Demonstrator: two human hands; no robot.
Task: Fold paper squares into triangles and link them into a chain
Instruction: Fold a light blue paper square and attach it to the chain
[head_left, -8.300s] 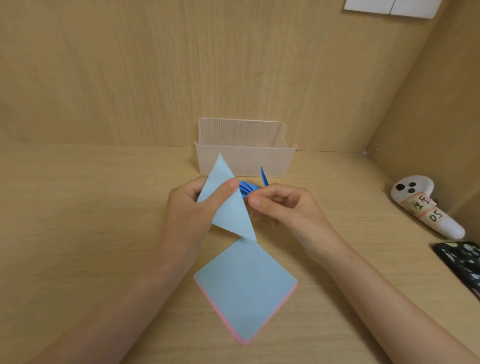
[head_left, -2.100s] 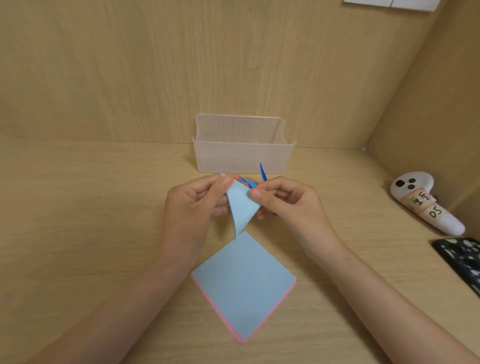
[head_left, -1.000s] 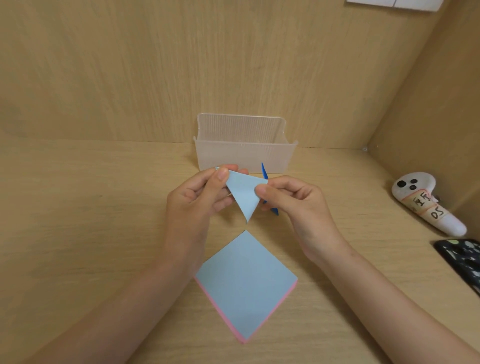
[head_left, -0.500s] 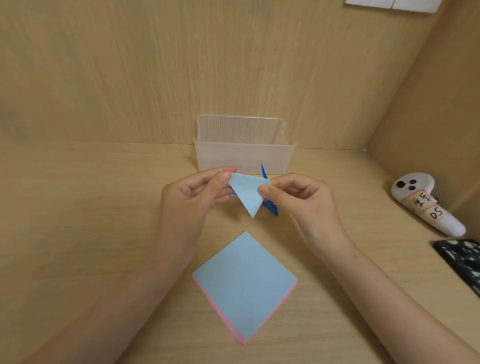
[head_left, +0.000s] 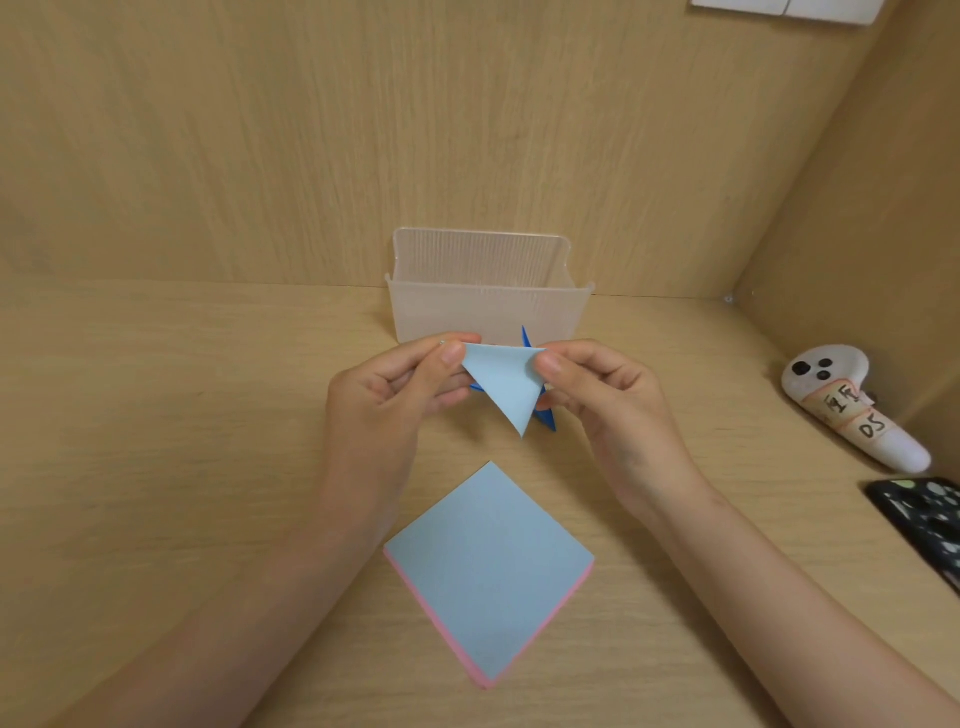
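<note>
A small light blue paper triangle (head_left: 505, 388) hangs point down above the desk. My left hand (head_left: 387, 400) pinches its upper left corner and my right hand (head_left: 602, 395) pinches its upper right corner. Behind the triangle lie dark blue folded pieces (head_left: 545, 418), mostly hidden by the paper and my fingers; one dark blue tip sticks up. On the desk nearer to me sits a stack of paper squares (head_left: 488, 569), light blue on top with pink edges below, turned like a diamond.
A clear ribbed plastic box (head_left: 488, 306) stands against the back wall behind my hands. At the right lie a white controller with a handwritten label (head_left: 852, 410) and a dark patterned phone (head_left: 924, 525). Wooden walls close the back and right side.
The large light blue triangle has been folded down into a smaller one. Both hands have lifted it slightly toward the box and now hold it by its top corners.
</note>
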